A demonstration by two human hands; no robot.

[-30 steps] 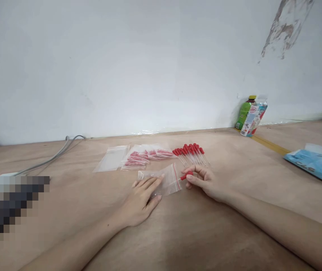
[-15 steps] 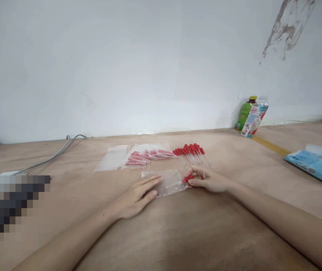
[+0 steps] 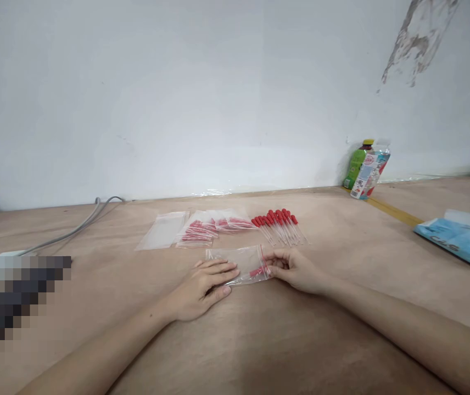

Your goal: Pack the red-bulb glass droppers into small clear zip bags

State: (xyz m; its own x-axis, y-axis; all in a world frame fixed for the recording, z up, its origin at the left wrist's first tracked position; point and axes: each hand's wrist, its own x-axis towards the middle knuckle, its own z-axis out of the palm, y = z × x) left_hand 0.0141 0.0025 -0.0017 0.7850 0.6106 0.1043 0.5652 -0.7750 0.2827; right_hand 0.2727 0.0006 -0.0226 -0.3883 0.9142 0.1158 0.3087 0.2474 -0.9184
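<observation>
Evidently, everything is hinged on the mouth of the clear zip bag [image 3: 245, 258], inside which the red-ended dropper [image 3: 256, 272] is seen, laid just beside the right hand [image 3: 296, 270], at about nine o'clock from its fingertips. The red end's long axis is pointed roughly from three to nine o'clock, along the bag's length. At the bag's three o'clock end, its mouth is touched by the right hand's bent fingers and thumb; whether anything is pinched in that grip cannot be made out. By the farther left hand [image 3: 202, 288], flattened and clasping nothing, the bag's nine o'clock end is covered on the surface [image 3: 202, 356].
</observation>
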